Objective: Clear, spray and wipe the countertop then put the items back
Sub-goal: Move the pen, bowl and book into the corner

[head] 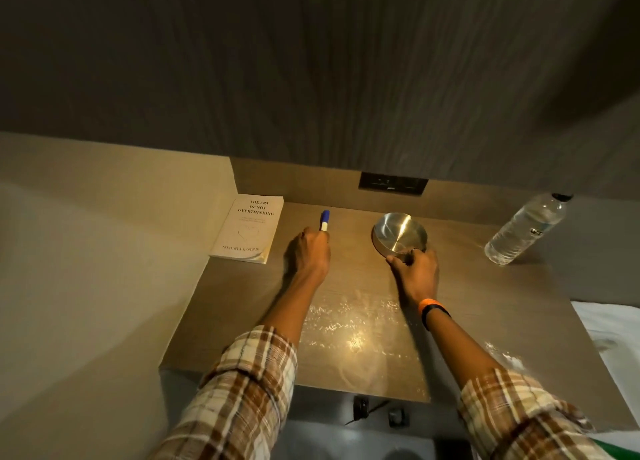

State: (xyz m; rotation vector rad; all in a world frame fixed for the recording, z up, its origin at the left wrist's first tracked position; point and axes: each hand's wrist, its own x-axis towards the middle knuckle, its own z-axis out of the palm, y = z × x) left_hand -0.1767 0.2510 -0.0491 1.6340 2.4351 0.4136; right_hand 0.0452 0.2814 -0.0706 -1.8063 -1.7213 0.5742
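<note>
Nearest to you, both forearms reach forward over the countertop (346, 373) in rolled plaid sleeves (239, 400), and an orange wristband (429, 309) sits on your right wrist. The near half of the surface carries streaks and a bright glare patch, which reads as moisture left by spraying and wiping; judge the cleaning steps as done or close to done. The items stand along the far half, so you are most likely in the put-back stage. No spray bottle or cloth shows, apart from some white fabric (609, 335) at the right edge. Your left hand (309, 251) lies knuckles up, fingers curled shut around the lower end of a blue-and-white marker (325, 221), whose capped end points away from you; whether the marker touches the surface cannot be told. Your right hand (414, 269) lies palm down, fingers pinching the near rim of a steel bowl (398, 232), which rests on the countertop near its middle. Further left, a white paperback book (249, 229) lies flat in the back left corner against the side wall, just beside the marker. Far right, a clear water bottle (526, 229) stands well apart from the bowl. A dark socket plate (393, 183) is set in the back wall. What remains, by this judgement, is to release the marker and bowl in their places.
</note>
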